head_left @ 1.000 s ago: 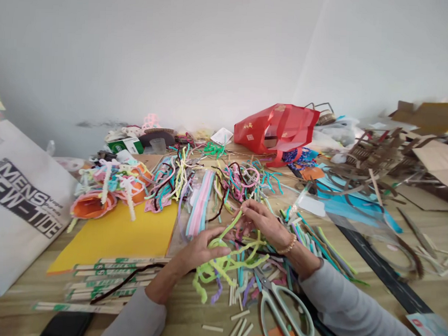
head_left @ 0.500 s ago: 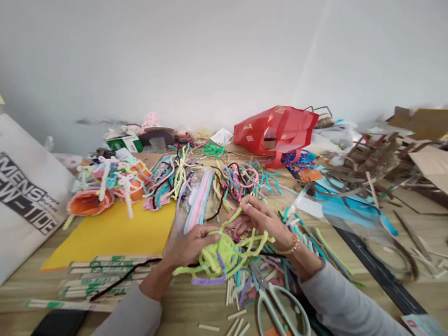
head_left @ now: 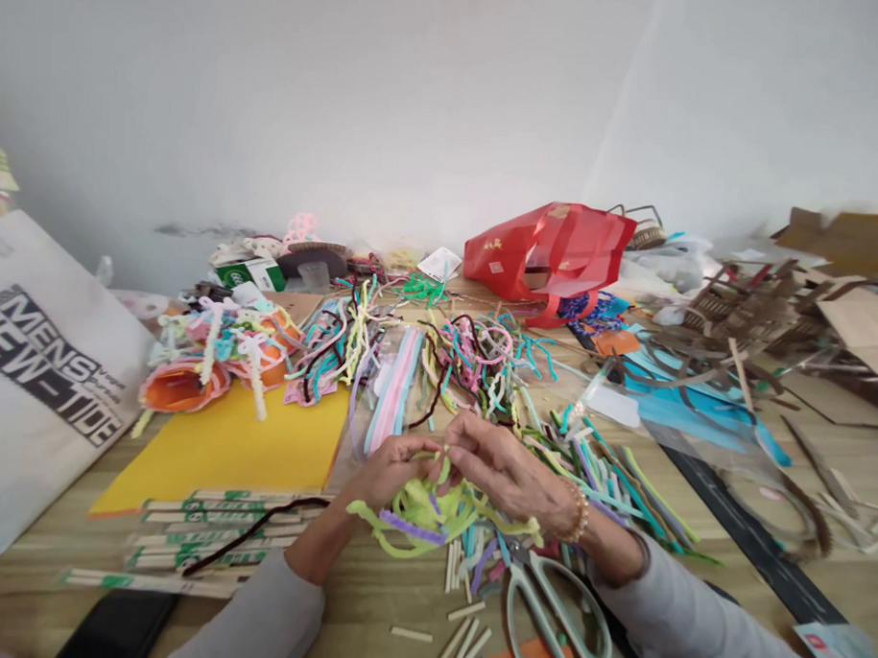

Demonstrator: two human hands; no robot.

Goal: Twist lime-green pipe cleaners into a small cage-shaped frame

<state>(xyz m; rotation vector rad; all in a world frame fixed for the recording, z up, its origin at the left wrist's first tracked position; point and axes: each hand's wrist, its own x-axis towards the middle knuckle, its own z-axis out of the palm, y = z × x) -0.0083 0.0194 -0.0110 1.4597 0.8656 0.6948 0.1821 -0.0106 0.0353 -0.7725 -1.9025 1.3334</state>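
While hands (head_left: 506,471) hold lime pipe cleaners (head_left: 425,516), scissors (head_left: 537,587) beside

Left hand (head_left: 395,473) and right hand (head_left: 506,471) hide green pipe cleaners (head_left: 422,511); scissors (head_left: 555,611) at five and phone (head_left: 116,627) at seven run off the frame; cardboard (head_left: 842,239) blurs at two.

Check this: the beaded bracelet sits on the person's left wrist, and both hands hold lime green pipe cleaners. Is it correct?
No: the beaded bracelet sits on the right wrist, as the head view shows. The left hand and right hand hold the lime green pipe cleaners.
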